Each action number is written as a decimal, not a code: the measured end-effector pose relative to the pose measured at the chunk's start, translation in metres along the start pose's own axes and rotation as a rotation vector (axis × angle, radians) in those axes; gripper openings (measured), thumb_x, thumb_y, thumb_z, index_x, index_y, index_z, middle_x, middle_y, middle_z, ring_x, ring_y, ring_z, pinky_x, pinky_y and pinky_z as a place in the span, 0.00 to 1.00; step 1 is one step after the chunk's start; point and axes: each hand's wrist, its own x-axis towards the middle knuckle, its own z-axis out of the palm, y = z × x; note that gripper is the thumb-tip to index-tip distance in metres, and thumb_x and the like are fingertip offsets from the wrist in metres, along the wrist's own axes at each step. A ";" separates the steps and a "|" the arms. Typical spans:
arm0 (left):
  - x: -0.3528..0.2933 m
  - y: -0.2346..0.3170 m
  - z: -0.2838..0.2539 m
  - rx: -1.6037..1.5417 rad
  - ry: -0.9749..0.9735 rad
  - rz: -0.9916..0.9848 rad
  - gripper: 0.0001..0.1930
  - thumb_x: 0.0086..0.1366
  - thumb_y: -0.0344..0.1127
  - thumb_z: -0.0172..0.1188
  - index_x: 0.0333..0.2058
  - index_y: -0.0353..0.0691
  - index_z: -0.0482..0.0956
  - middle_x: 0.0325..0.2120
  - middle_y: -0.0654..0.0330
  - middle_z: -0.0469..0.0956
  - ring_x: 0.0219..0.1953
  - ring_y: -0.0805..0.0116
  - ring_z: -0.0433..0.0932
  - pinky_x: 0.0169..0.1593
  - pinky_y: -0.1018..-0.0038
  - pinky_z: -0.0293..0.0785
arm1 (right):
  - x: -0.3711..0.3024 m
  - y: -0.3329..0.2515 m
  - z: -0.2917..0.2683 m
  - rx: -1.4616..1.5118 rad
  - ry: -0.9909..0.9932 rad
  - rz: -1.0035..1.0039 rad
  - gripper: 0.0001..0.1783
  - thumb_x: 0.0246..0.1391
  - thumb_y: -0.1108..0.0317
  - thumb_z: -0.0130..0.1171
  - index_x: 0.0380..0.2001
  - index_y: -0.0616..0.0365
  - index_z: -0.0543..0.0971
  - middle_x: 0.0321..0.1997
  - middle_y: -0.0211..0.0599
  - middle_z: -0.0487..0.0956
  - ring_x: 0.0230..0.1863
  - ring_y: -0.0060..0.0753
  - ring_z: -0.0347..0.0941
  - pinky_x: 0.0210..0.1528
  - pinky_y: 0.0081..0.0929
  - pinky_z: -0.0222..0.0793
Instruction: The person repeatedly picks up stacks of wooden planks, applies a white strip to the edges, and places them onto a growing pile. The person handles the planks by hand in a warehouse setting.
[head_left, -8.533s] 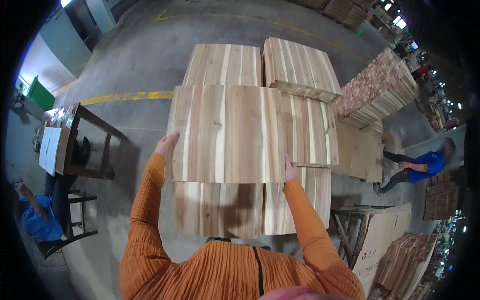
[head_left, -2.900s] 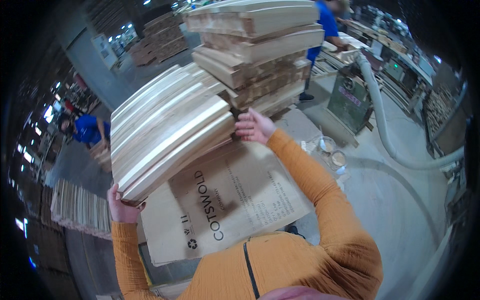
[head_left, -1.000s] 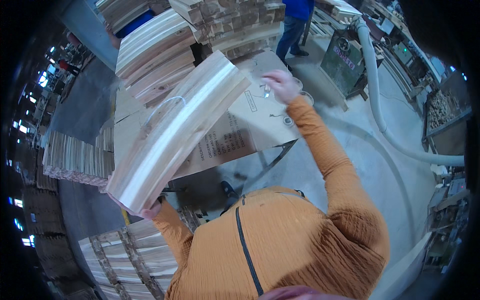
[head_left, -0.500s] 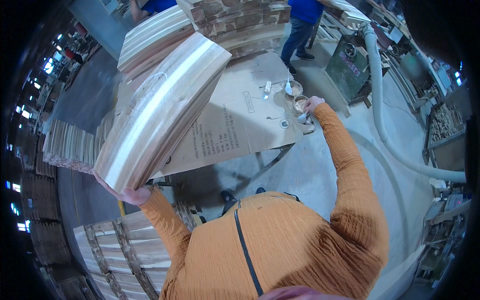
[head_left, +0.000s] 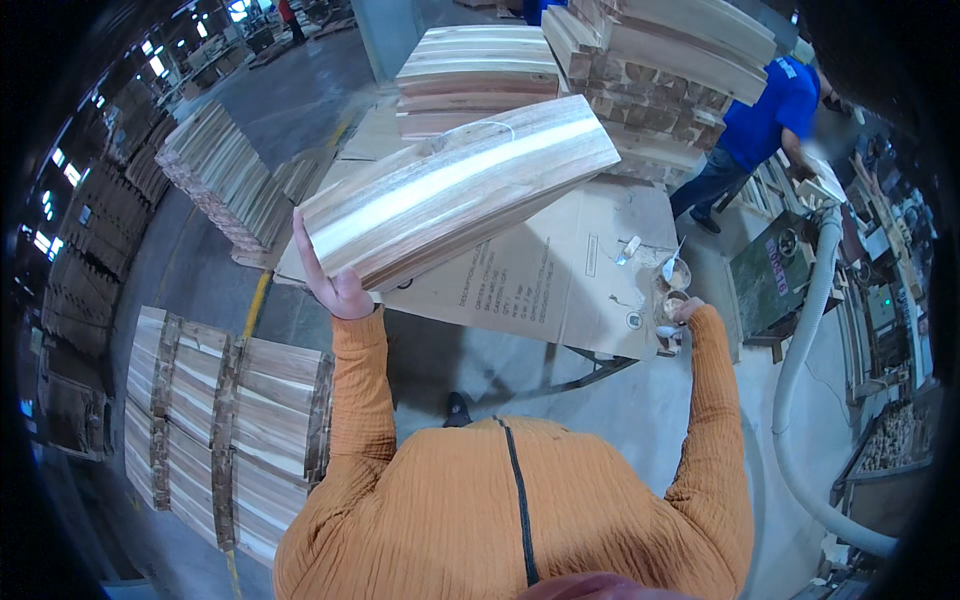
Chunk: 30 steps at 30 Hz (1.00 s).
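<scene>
A thick wood panel (head_left: 460,190), streaked with a broad pale band and marked with a thin light curved line near its far edge, slants over the cardboard-covered worktop (head_left: 560,260), its left end lower in the view than its right. Whether its underside touches the cardboard cannot be told. The left hand (head_left: 338,285) has its grip on the panel's left end, the thumb along the near corner and the fingers spread up the end face.

At the worktop's right edge, the right hand (head_left: 688,310) reaches to the lower round container (head_left: 674,302), fingers at its rim; whether that grip is clenched on something cannot be told. The upper round container (head_left: 680,275) stands just beyond, a white spoon-like tool (head_left: 672,264) leaning in it, and a small whitish block (head_left: 629,250) lies near on the cardboard.

Past the held panel, a low stack of panels (head_left: 475,75) sits beside a taller stack of panels (head_left: 655,90). To the right of these, a co-worker in a blue shirt (head_left: 770,120) bends away, near a green machine (head_left: 775,270) and a pale ribbed hose (head_left: 800,370). On the left, striped panels (head_left: 270,400) lie in rows near a yellow floor line (head_left: 258,305), and a long pile of boards (head_left: 225,180) stands farther off.
</scene>
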 end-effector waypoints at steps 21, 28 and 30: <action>0.004 0.005 0.007 -0.063 0.034 0.035 0.45 0.55 0.58 0.52 0.60 0.27 0.50 0.53 0.45 0.65 0.52 0.59 0.67 0.55 0.68 0.63 | -0.175 -0.306 -0.227 0.517 0.606 -1.441 0.10 0.50 0.65 0.58 0.29 0.62 0.78 0.46 0.35 0.75 0.46 0.27 0.69 0.53 0.26 0.60; 0.019 -0.020 0.010 0.310 -0.008 0.314 0.33 0.64 0.49 0.38 0.59 0.27 0.53 0.55 0.43 0.63 0.55 0.52 0.65 0.57 0.62 0.64 | -0.142 -0.320 -0.221 0.665 0.418 -1.396 0.10 0.51 0.63 0.58 0.30 0.59 0.78 0.40 0.29 0.76 0.40 0.23 0.71 0.47 0.22 0.65; 0.022 -0.049 -0.022 0.413 -0.001 0.575 0.26 0.67 0.42 0.35 0.55 0.24 0.59 0.56 0.40 0.60 0.59 0.47 0.60 0.63 0.58 0.53 | -0.157 -0.349 -0.200 1.188 0.042 -0.994 0.10 0.51 0.63 0.59 0.30 0.60 0.78 0.36 0.29 0.76 0.38 0.20 0.70 0.44 0.22 0.65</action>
